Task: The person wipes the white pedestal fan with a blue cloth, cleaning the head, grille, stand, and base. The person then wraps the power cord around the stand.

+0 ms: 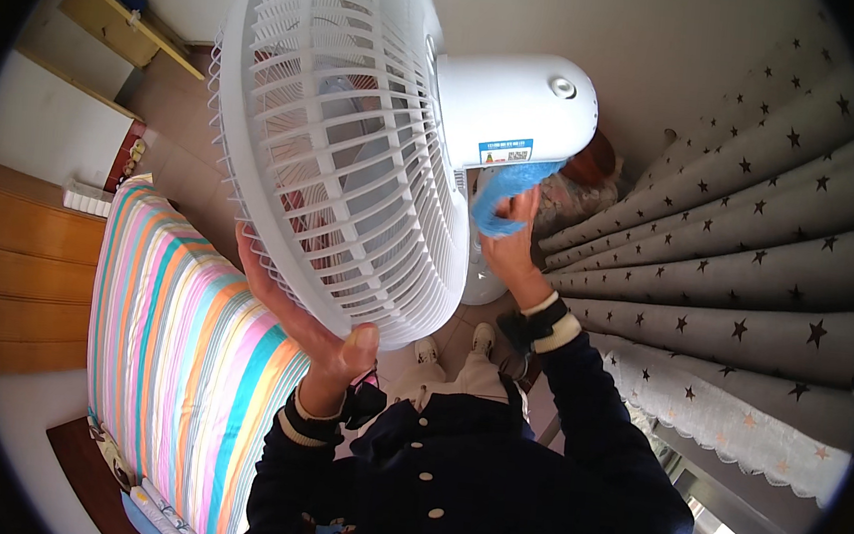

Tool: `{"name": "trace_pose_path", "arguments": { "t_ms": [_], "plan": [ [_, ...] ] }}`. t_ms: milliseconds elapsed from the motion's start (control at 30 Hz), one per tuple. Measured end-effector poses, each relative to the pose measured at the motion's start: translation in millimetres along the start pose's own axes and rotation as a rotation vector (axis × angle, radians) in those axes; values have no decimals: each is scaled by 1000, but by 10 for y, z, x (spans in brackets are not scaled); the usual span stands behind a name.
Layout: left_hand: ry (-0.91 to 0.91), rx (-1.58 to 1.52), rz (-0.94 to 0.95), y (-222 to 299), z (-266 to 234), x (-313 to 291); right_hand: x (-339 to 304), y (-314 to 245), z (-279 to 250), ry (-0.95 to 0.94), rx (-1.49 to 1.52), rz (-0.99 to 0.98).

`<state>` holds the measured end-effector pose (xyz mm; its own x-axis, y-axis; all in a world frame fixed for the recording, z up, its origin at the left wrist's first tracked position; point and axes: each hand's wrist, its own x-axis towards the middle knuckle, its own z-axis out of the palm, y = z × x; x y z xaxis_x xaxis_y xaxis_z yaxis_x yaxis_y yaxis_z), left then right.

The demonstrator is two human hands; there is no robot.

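Observation:
A large white electric fan (515,98) stands tall right in front of me, its round wire cage (385,163) turned to the left. My left hand (335,348) grips the cage at its lower rim, thumb on the near side and fingers reaching around the front. Under the motor housing, my right hand (514,246) is closed on a blue cloth (497,200). The cloth touches the underside of the housing, near a blue-and-white label. Below that hand, part of the white fan base (484,284) shows near the floor; the cloth and hand hide some of the pole.
To the left is a bed with a striped sheet (191,339), beside an orange-brown wooden panel (35,271). A grey curtain with dark stars (730,241) hangs along the right. Behind the fan sits a reddish-brown object (593,162) near clear plastic. My shoes (482,340) are just below the fan.

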<state>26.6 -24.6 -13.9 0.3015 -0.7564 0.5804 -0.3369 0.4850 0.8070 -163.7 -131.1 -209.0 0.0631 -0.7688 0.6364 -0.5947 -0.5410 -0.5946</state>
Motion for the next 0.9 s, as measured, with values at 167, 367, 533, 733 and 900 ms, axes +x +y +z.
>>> {"name": "trace_pose_path", "arguments": {
  "t_ms": [167,367,533,733,900],
  "plan": [
    [22,-48,2,-5,9,-8,131,-72,-151,-576,-487,55],
    [9,-74,17,-1,37,-23,156,80,-99,-299,-650,-542],
    [2,-84,30,38,-11,32,-8,262,140,-592,-790,-566],
    [-2,-78,18,77,1,23,-422,752,739,-551,613,430],
    [3,-50,20,85,7,12,-730,1001,1095,-376,802,594]
  ]
}}
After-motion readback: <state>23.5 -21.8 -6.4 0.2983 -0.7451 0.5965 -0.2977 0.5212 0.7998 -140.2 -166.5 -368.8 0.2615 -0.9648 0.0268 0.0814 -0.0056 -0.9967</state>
